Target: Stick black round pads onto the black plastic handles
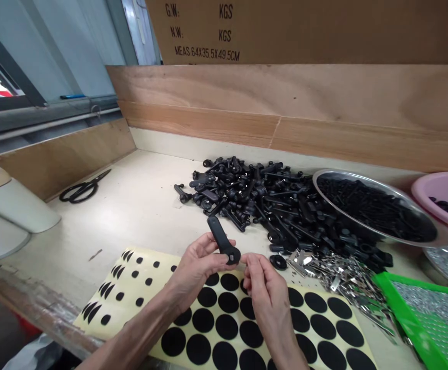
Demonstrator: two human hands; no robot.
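My left hand (204,257) grips a black plastic handle (221,237) with a round end, tilted up to the left. A small pale rectangle shows on the round end. Close beside that end, my right hand (262,282) is closed in a pinch; what its fingertips hold, if anything, is too small to make out. Under both hands lies a yellow backing sheet (158,277) with rows of black round stickers (226,327). Just past my right hand is a black disc (278,262).
A pile of black plastic parts (255,195) lies ahead, with metal pieces (335,272) nearer me. At right stand a steel bowl (435,231), a pink basin (432,185) and a green tray (420,324). Scissors (79,191) and white cylindrical containers (19,200) are at left.
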